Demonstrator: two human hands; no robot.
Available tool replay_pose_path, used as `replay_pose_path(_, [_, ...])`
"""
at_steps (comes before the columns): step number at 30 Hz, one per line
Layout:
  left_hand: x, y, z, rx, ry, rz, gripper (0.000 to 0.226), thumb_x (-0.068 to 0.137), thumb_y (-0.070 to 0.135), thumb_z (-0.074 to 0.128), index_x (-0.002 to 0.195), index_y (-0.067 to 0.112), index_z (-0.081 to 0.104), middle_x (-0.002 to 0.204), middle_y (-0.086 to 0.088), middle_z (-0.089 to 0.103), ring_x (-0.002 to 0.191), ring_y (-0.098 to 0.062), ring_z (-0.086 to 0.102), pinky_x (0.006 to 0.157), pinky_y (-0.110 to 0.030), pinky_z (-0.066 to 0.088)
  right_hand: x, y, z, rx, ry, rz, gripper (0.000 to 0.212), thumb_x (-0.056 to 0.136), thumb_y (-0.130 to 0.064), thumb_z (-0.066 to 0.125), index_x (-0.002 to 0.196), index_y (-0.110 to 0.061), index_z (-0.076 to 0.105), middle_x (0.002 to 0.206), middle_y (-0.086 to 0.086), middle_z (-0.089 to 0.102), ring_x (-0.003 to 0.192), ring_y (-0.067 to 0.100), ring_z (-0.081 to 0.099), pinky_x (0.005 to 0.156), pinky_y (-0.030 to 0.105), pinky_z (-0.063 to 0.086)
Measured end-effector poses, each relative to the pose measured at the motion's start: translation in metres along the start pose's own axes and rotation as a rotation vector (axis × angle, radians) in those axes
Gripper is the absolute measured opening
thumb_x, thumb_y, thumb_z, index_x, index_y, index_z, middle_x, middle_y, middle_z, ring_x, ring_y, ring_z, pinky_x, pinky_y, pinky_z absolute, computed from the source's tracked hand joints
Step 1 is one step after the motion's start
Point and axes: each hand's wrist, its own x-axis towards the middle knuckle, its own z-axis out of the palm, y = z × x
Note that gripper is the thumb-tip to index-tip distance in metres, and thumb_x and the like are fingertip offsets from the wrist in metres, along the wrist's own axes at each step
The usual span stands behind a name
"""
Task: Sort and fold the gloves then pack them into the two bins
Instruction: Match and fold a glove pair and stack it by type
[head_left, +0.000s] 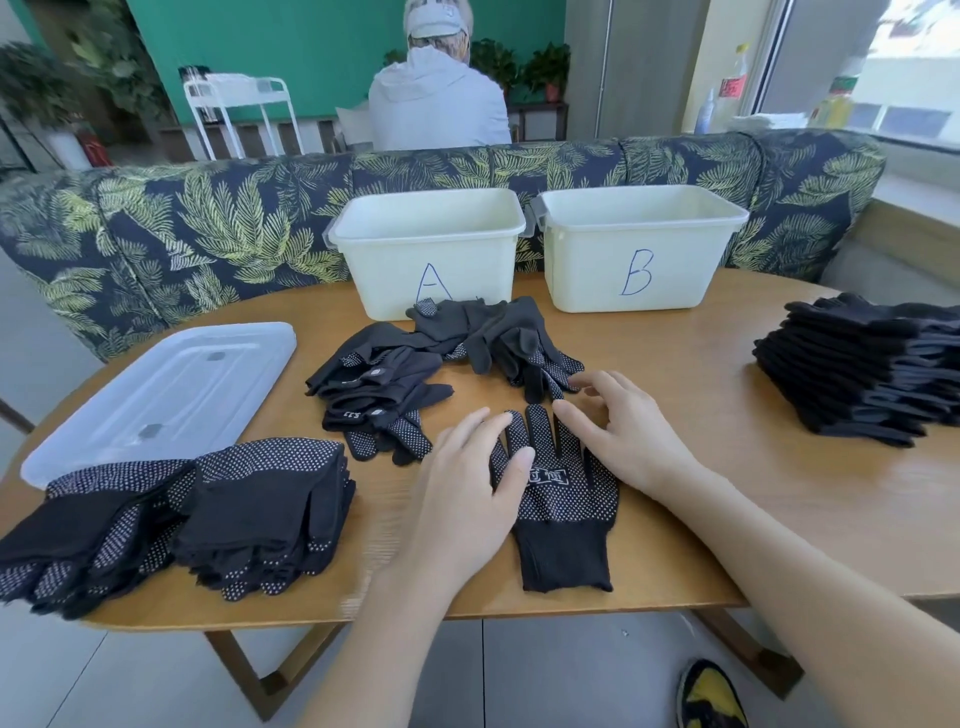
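On a round wooden table (701, 395) before a leaf-print sofa (182, 223), a person flattens a single dotted black glove (563, 512) lying palm-up near the table's front edge. The left hand (467, 488) rests with straight fingers on the glove's left side; the right hand (618, 431) lies open across its fingertips, holding nothing. Just beyond the glove sprawls a loose heap of unsorted gloves (436, 364), which partly hides the foot of bin A (431, 249). Bin B (639, 244) stands beside it, to the right. Left of the glove sit two folded dotted stacks (208, 514), one overlapping a clear lid (166, 389). Far right of the glove rises a tall plain black stack (872, 379). Behind the sofa, a seated person (436, 93) faces away.
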Motion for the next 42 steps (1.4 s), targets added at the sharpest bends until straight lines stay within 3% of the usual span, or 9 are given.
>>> replay_pose_path(3, [0.006, -0.001, 0.002, -0.027, 0.031, -0.008, 0.047, 0.102, 0.050, 0.050, 0.145, 0.031, 0.054, 0.152, 0.013, 0.047, 0.142, -0.004, 0.036, 0.118, -0.026, 0.027, 0.021, -0.004, 0.007, 0.055, 0.111, -0.007, 0.040, 0.097, -0.048, 0.062, 0.125, -0.020, 0.065, 0.120, -0.006, 0.062, 0.108, 0.008, 0.060, 0.095, 0.029, 0.048])
replay_pose_path(10, [0.024, 0.000, 0.000, -0.060, 0.120, -0.044, 0.042, 0.103, 0.047, 0.051, 0.139, 0.026, 0.060, 0.140, 0.015, 0.056, 0.133, -0.002, 0.044, 0.106, -0.012, 0.025, 0.056, -0.006, 0.025, -0.002, 0.196, -0.187, 0.044, 0.097, -0.037, 0.068, 0.139, -0.024, 0.060, 0.133, -0.004, 0.061, 0.124, 0.017, 0.053, 0.105, 0.029, 0.041])
replay_pose_path(18, [0.031, -0.002, 0.011, -0.161, 0.191, -0.044, 0.036, 0.101, 0.042, 0.057, 0.130, 0.022, 0.067, 0.125, 0.011, 0.065, 0.120, -0.006, 0.057, 0.100, -0.037, 0.051, 0.076, -0.006, 0.036, 0.060, 0.398, -0.277, 0.016, 0.095, -0.017, 0.072, 0.109, -0.015, 0.079, 0.112, -0.003, 0.068, 0.109, 0.023, 0.061, 0.097, 0.034, 0.049])
replay_pose_path(24, [0.032, 0.003, 0.008, -0.187, 0.222, -0.072, 0.036, 0.101, 0.043, 0.057, 0.131, 0.026, 0.065, 0.124, 0.015, 0.063, 0.119, -0.003, 0.056, 0.102, -0.037, 0.051, 0.070, -0.017, 0.022, 0.274, 0.512, -0.184, 0.010, 0.095, -0.016, 0.071, 0.103, -0.016, 0.078, 0.098, -0.012, 0.070, 0.082, -0.002, 0.060, 0.079, 0.019, 0.049])
replay_pose_path(28, [0.035, 0.008, 0.008, -0.229, 0.242, -0.087, 0.039, 0.099, 0.043, 0.058, 0.134, 0.027, 0.063, 0.120, 0.016, 0.064, 0.111, -0.001, 0.058, 0.097, -0.037, 0.053, 0.049, -0.033, 0.005, 0.548, 0.495, -0.072, 0.011, 0.097, -0.011, 0.068, 0.102, -0.018, 0.075, 0.085, -0.010, 0.075, 0.081, 0.000, 0.071, 0.079, 0.021, 0.056])
replay_pose_path(32, [0.034, 0.012, 0.007, -0.263, 0.206, -0.093, 0.042, 0.099, 0.045, 0.059, 0.138, 0.029, 0.060, 0.125, 0.017, 0.063, 0.112, 0.001, 0.058, 0.096, -0.035, 0.053, 0.016, -0.039, -0.014, 0.626, 0.509, -0.094, 0.010, 0.099, -0.012, 0.066, 0.103, -0.017, 0.073, 0.091, -0.003, 0.078, 0.091, 0.016, 0.075, 0.089, 0.031, 0.058])
replay_pose_path(35, [0.032, 0.012, 0.007, -0.266, 0.189, -0.080, 0.043, 0.098, 0.046, 0.057, 0.139, 0.030, 0.059, 0.124, 0.018, 0.063, 0.111, 0.000, 0.059, 0.093, -0.032, 0.054, -0.022, -0.036, -0.019, 0.660, 0.456, -0.069, 0.011, 0.096, -0.010, 0.068, 0.098, -0.020, 0.073, 0.091, -0.001, 0.078, 0.088, 0.016, 0.075, 0.086, 0.027, 0.058])
replay_pose_path(39, [0.029, 0.010, 0.009, -0.227, 0.153, -0.071, 0.041, 0.100, 0.042, 0.057, 0.139, 0.030, 0.059, 0.127, 0.015, 0.063, 0.114, 0.002, 0.057, 0.099, -0.027, 0.050, -0.049, -0.023, -0.029, 0.476, 0.242, -0.086, 0.006, 0.091, -0.026, 0.071, 0.094, -0.028, 0.076, 0.090, -0.013, 0.077, 0.083, 0.004, 0.070, 0.081, 0.015, 0.052])
replay_pose_path(42, [0.026, 0.009, 0.009, -0.165, 0.126, -0.050, 0.036, 0.101, 0.037, 0.059, 0.136, 0.028, 0.062, 0.128, 0.017, 0.061, 0.123, 0.000, 0.052, 0.108, -0.025, 0.040, -0.052, -0.014, -0.036, 0.328, 0.243, -0.101, 0.007, 0.097, -0.029, 0.069, 0.096, -0.028, 0.076, 0.085, -0.017, 0.073, 0.077, 0.003, 0.063, 0.072, 0.010, 0.043])
